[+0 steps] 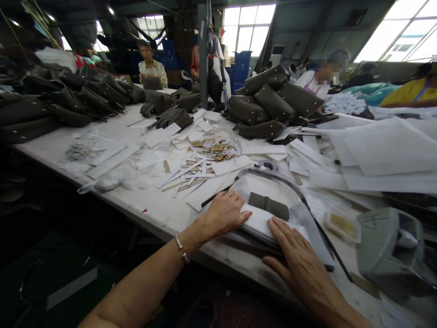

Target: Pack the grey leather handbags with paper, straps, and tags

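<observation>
On the front edge of the table lies a flat bundle: a white foam sheet (pixel 261 224) folded over a dark item whose edge shows beneath. My left hand (pixel 225 212) rests on the bundle's left end, fingers bent and thumb stretched onto the foam. Flat on the right part is my right hand (pixel 297 248), its fingers extended and the thumb apart at the front edge. A dark grey-green strap piece (pixel 269 205) sits on white sheeting just behind the foam. Around the bundle curves a long dark strap (pixel 290 184), partly in clear wrapping.
Dark bags (pixel 269 100) are piled at the back, with more bags (pixel 78 91) at left. Tags and paper strips (pixel 216 148) lie mid-table among white foam pieces. A plastic tub (pixel 342 225) and grey tape dispenser (pixel 392 241) stand right. Co-workers sit beyond.
</observation>
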The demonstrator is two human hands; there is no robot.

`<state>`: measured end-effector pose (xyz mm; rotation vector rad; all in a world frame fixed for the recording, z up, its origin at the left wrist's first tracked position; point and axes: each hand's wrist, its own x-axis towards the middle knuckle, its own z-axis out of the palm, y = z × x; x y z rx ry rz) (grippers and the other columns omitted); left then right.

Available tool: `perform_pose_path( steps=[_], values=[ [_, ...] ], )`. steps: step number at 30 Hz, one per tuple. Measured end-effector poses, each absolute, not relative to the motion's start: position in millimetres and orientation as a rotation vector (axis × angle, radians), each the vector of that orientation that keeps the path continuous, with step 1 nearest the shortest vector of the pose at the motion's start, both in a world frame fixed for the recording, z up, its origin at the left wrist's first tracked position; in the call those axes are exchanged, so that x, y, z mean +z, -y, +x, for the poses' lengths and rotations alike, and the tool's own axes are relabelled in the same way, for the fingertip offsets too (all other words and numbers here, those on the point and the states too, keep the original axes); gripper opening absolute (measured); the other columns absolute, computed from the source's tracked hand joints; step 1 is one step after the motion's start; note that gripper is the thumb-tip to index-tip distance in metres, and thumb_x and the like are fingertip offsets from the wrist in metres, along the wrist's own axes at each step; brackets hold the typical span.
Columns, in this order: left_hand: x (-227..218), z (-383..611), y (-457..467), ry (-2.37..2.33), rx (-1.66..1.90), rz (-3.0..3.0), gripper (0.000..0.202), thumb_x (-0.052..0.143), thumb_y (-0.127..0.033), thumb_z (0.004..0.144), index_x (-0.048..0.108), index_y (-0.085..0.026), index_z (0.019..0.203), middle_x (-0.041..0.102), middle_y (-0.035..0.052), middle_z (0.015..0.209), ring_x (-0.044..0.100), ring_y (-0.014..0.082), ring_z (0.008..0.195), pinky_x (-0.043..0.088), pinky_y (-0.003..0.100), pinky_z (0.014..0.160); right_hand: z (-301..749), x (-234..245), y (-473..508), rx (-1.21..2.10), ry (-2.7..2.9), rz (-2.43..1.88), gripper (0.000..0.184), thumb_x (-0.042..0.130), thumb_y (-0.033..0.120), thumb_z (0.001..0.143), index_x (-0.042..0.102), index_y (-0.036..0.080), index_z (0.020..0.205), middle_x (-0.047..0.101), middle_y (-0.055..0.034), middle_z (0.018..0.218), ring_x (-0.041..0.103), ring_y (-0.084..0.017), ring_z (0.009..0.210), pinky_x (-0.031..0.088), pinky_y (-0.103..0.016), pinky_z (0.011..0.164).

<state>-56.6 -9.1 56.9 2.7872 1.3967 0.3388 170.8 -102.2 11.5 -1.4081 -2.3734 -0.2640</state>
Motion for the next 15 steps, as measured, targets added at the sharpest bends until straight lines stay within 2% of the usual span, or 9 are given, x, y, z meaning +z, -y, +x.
perform_pose_path(
  steps=[3,7,9,12,15],
  values=[
    [28.7,-53.1,20.0,-1.525,0.461,2.764,0.039,0.042,-0.041,0.099,0.061,-0.014,0.119,0.063,0.0112,0.129,0.049,0.0276,0.129,0.043,0.046,0.102,153.1,21.9,93.7,-0.242,2.374,-1.412,0.077,0.056,0.05,0.09,0.026,0.015,0.153,0.045,-0.0171,0.149,0.043,-0.033,0.136,0.041,-0.053,0.108],
    [19.8,-54.9,31.7,-1.563,0.508,2.78,0.039,0.038,-0.035,0.101,0.054,-0.013,0.13,0.056,0.0112,0.139,0.045,0.0258,0.134,0.04,0.046,0.105,120.7,11.7,82.2,-0.278,2.429,-1.356,0.068,0.059,0.041,0.09,0.035,0.015,0.148,0.049,-0.0156,0.147,0.041,-0.034,0.138,0.031,-0.056,0.113],
    [31.1,-56.4,28.2,-1.495,0.465,2.814,0.034,0.04,-0.032,0.099,0.058,-0.014,0.123,0.061,0.0109,0.133,0.05,0.0258,0.129,0.04,0.047,0.104,113.4,2.6,80.0,-0.302,2.44,-1.361,0.063,0.059,0.037,0.091,0.038,0.014,0.146,0.051,-0.0157,0.145,0.044,-0.035,0.136,0.03,-0.057,0.112],
    [53.4,-48.9,4.4,-1.29,0.309,2.886,0.021,0.047,-0.026,0.096,0.064,-0.017,0.104,0.071,0.0071,0.106,0.063,0.0234,0.105,0.038,0.048,0.102,114.0,-2.3,79.4,-0.295,2.45,-1.372,0.06,0.057,0.035,0.092,0.038,0.013,0.145,0.052,-0.0165,0.144,0.046,-0.034,0.134,0.031,-0.055,0.111],
    [59.5,-34.5,-35.4,-1.169,0.19,2.961,0.026,0.049,-0.035,0.097,0.066,-0.017,0.101,0.071,0.0097,0.105,0.062,0.026,0.106,0.037,0.049,0.1,116.8,2.2,79.5,-0.283,2.442,-1.387,0.06,0.056,0.036,0.093,0.037,0.013,0.145,0.054,-0.0172,0.142,0.047,-0.034,0.133,0.033,-0.055,0.11]
  ],
)
